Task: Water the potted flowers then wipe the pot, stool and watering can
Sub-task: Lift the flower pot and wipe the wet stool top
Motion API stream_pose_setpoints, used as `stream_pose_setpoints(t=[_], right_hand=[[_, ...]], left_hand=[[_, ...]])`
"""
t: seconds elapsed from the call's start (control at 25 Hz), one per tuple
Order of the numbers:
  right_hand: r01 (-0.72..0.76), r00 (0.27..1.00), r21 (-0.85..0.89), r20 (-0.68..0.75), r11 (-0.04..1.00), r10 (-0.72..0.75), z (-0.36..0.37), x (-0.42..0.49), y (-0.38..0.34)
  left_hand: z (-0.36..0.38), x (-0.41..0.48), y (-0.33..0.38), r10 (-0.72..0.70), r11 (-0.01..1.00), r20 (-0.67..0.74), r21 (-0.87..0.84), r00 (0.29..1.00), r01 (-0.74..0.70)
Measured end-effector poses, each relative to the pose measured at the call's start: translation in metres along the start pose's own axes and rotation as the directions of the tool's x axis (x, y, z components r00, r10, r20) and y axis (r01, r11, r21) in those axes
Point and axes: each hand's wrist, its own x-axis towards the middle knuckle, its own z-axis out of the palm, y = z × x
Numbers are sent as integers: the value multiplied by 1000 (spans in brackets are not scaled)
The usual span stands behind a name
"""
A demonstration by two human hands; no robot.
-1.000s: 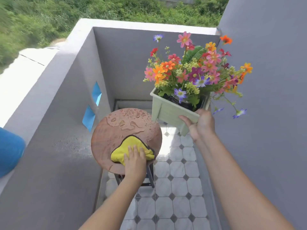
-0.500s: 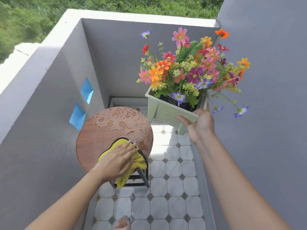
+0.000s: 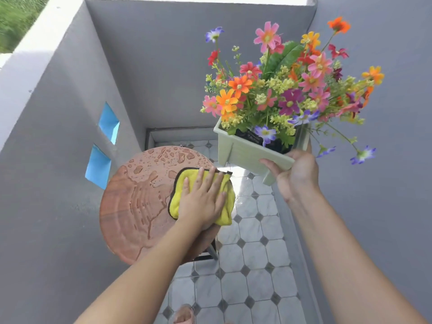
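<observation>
My left hand is pressed flat on the yellow cloth, fingers spread wide, not clamped on anything, just pushing it across the round wooden stool. My right hand has its grip closed on the near corner of the pale green pot, holding it up in the air, off to the right of the stool and tilted.

Risks, as I judge them. The pot hangs from one corner in one hand, and the flowers lean out to the right, so a tired or wet grip could let it tip further and spill soil, or drop onto the tiled floor. The cloth already overhangs the stool's right edge; one push too far and it slides off. The seat is slick with droplets and streaks at the back and the left, so my palm could skid.

Count: one stool, one cloth, one pot, one bunch of mixed flowers, two blue openings in the left wall. No watering can in view.
</observation>
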Motion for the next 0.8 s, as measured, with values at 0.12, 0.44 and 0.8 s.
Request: stream_pose_setpoints(t=[0.12, 0.44, 0.8], right_hand=[[-26, 1000, 3, -17, 1000, 27, 8, -4, 4], [48, 999, 23, 23, 999, -48, 27, -8, 17], [91, 994, 1, 64, 996, -91, 37, -33, 26]], left_hand=[[-5, 31, -10, -119, 992, -64, -48, 991, 116], [-19, 59, -59, -499, 858, -146, -221, 854, 464], [-31, 11, -104, -740, 655, -69, -301, 669, 693]])
